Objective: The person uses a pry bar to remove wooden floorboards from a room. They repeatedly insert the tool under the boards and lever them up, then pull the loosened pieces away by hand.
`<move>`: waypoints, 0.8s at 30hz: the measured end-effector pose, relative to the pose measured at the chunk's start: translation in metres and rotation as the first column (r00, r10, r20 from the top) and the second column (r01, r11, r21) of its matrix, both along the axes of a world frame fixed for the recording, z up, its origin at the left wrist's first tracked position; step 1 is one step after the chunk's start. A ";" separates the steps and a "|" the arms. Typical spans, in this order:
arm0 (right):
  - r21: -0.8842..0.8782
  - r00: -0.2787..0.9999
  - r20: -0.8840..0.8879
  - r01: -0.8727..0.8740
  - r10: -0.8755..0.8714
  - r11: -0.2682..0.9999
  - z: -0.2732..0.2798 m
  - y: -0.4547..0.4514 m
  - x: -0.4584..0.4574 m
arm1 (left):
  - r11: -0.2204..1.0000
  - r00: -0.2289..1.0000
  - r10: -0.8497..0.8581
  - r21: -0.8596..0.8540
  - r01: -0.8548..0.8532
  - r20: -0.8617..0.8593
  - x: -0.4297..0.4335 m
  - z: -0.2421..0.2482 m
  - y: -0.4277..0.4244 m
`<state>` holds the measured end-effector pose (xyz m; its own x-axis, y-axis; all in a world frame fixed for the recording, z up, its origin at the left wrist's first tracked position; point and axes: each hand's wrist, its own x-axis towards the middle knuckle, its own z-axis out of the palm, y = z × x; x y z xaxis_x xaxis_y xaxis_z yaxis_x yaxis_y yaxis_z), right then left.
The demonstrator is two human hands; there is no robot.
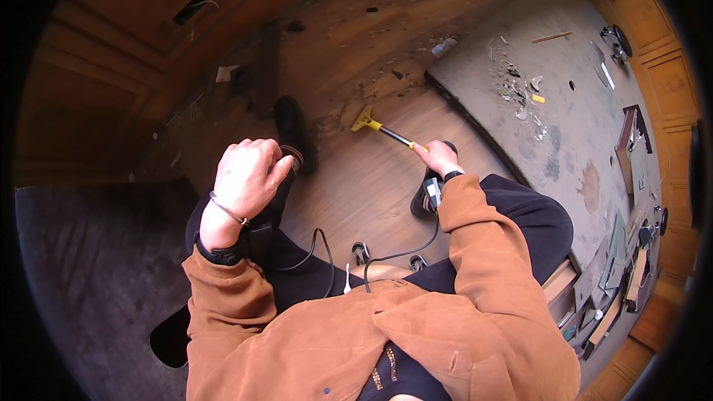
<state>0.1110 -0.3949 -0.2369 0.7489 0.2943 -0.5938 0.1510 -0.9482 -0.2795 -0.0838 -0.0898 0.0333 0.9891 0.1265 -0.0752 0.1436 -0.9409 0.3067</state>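
Note:
My right hand [438,157] is closed around the yellow grip of a long-handled floor scraper [394,134]. The scraper's yellow head [365,119] rests at or just above the wood floor [356,189], pointing away to the left. Raised over my left knee, my left hand [249,174] has its fingers curled and its thumb beside them; nothing shows in it, though the palm side is hidden. Both wrists wear dark bands with cables, and a bracelet circles the left one.
Debris [401,75] lies scattered on the floor ahead. To the right, a large grey board [479,83] bears broken bits, a yellow piece [538,98] and a wooden strip [551,37]. A dark panel [100,267] lies at left. Wooden panelling [111,50] borders the area. Caster wheels [361,253] show below me.

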 end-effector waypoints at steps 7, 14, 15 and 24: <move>-0.058 0.987 0.101 -0.118 0.123 0.991 0.019 0.005 0.011 | 1.000 1.000 0.000 -0.018 0.000 0.031 -0.005 -0.003 0.004; -0.034 0.977 0.105 -0.181 0.183 0.983 0.020 0.021 0.000 | 1.000 1.000 0.024 -0.005 -0.024 0.017 -0.010 -0.005 0.011; -0.029 0.972 0.119 -0.200 0.202 0.979 0.021 0.025 -0.001 | 1.000 0.999 0.025 -0.004 -0.025 0.020 -0.011 -0.005 0.011; 0.041 0.955 0.198 -0.231 0.219 0.972 0.032 0.049 -0.019 | 0.993 0.991 0.117 -0.003 -0.117 -0.072 -0.009 -0.028 0.027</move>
<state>0.0924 -0.3463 -0.2054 0.7566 0.5006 -0.4206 0.4148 -0.8648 -0.2830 -0.0931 -0.0631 0.0048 0.9596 0.2403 -0.1465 0.2744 -0.9141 0.2985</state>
